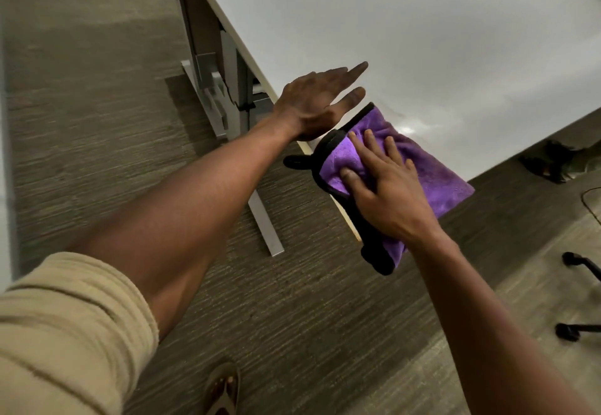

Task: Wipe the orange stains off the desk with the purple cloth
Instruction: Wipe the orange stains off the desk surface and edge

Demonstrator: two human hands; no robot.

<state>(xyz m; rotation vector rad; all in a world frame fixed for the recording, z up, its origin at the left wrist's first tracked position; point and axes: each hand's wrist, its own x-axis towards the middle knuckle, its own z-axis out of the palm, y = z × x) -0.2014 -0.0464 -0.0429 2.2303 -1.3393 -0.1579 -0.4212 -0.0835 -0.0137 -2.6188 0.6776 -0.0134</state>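
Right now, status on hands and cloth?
Right hand flat on purple cloth at desk corner. Left hand open, empty. No orange stains visible.

Grey-brown carpet (97, 122), chair casters (567, 331).

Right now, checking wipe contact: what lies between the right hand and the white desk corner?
Head view: only the purple cloth lies under the right hand, on the desk.
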